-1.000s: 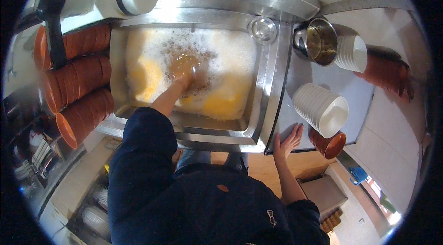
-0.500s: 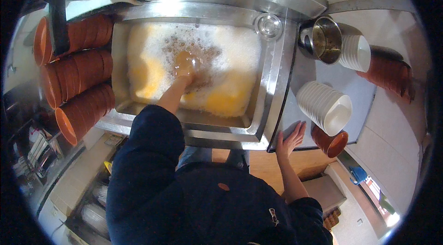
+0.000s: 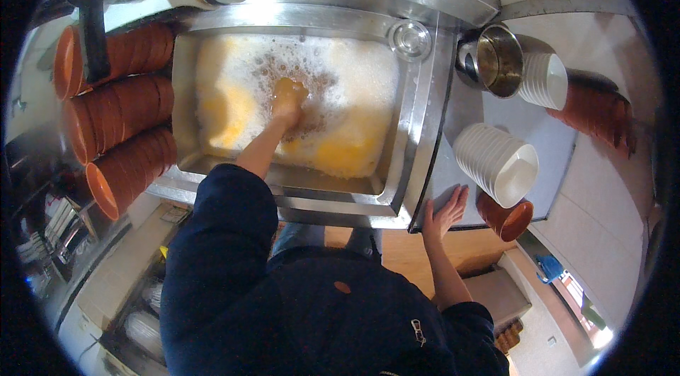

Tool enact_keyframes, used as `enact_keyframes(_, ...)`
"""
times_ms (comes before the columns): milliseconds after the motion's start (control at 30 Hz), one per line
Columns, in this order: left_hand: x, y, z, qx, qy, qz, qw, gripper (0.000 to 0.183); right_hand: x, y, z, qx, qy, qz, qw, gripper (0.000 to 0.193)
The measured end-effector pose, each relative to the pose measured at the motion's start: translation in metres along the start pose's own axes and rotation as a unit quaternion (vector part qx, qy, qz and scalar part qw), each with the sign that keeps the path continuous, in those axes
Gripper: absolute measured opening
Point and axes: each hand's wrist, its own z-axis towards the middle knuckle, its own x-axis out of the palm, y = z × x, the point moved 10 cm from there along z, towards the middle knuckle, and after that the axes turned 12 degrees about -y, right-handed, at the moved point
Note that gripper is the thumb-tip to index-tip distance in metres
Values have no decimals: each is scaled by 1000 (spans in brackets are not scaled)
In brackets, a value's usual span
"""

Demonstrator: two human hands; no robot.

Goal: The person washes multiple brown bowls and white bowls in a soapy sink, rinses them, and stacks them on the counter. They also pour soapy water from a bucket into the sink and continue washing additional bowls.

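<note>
My left hand point(image 3: 287, 103) reaches into a stainless steel sink point(image 3: 329, 200) full of water with white and yellowish foam point(image 3: 361, 78). Its fingers are under the brownish water in a gap in the foam, so I cannot see whether they hold anything. On the grey worktop point(image 3: 443, 163) to the right of the sink, my right hand point(image 3: 448, 214) lies flat near the front edge with fingers stretched out and nothing in it. Nearest to it are a short stack of reddish-brown cups point(image 3: 504, 219) lying on its side and a stack of white bowls point(image 3: 496, 165).
Three rows of nested reddish-brown cups point(image 3: 124, 121) lie left of the sink. A small round shiny piece point(image 3: 409, 40) sits at its far right corner. Farther right are a metal pot point(image 3: 500, 61), more white bowls point(image 3: 544, 81) and more reddish-brown cups point(image 3: 595, 120).
My left hand has shifted slightly in the water, and a little more of its back shows above the surface. The right hand keeps its place on the worktop.
</note>
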Motion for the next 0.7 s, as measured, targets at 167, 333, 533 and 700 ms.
enact_keyframes(167,51,49,-39,-319,199,-60,925,25,1,0,1,10,12,8,1000,80)
enact_keyframes(333,71,48,-56,-311,295,-66,901,25,-1,2,2,8,7,13,1000,81)
enact_keyframes(533,67,42,-55,-289,292,-65,909,25,0,3,1,-3,10,12,1000,81)
enact_keyframes(700,62,42,-52,-273,290,-58,916,26,0,2,1,-2,13,22,1000,81)
